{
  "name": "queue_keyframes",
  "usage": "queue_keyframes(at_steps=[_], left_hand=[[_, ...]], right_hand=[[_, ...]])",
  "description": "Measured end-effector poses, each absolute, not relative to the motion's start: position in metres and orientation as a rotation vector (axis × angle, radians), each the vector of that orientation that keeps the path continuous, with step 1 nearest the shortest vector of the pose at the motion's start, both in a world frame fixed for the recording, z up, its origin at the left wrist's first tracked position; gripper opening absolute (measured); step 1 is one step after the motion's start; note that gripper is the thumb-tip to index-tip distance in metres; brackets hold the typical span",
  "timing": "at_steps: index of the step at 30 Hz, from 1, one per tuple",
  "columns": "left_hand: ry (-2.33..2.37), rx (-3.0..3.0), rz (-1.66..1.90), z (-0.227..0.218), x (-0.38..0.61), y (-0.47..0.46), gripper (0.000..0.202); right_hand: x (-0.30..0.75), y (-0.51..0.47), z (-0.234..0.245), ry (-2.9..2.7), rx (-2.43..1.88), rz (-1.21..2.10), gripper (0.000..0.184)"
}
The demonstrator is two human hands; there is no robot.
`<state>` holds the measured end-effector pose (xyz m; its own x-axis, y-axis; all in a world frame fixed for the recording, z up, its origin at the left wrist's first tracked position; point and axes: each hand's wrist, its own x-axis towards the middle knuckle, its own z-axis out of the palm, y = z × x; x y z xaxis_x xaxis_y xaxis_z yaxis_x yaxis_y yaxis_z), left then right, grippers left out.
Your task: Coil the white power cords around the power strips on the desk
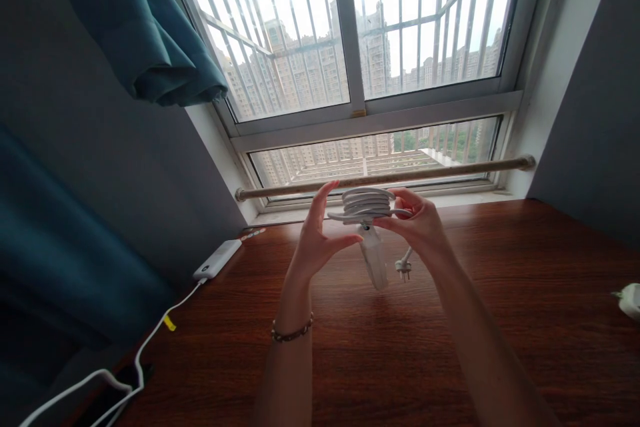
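I am holding a white cable coil [367,205] up over the far edge of the desk [450,320], near the window. My left hand [315,240] is pinching one side and my right hand [423,227] is gripping the other. Most of the cable is looking wound. The adapter [374,257] and plug [403,267] are hanging loose below. My right fingers are hiding behind the coil.

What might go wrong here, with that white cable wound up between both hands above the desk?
The coiled white cable is pinched only by the left hand and right hand; loops may spring loose. The white power strip and plug dangle below and might knock the wooden desk.
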<state>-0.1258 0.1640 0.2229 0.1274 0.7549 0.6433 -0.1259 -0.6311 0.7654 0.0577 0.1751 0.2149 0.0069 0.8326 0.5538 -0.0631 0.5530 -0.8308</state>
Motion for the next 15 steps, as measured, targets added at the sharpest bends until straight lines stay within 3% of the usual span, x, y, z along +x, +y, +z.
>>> queue_keyframes(at_steps=[8, 15], left_hand=[[0.797, 1.733, 1.401, 0.227, -0.133, 0.149, 0.027], [0.722, 1.604, 1.099, 0.236, -0.144, 0.136, 0.025]], right_hand=[[0.052, 0.162, 0.215, -1.627, -0.721, 0.771, 0.036], [0.043, 0.154, 0.218, -1.637, -0.677, 0.93, 0.039]])
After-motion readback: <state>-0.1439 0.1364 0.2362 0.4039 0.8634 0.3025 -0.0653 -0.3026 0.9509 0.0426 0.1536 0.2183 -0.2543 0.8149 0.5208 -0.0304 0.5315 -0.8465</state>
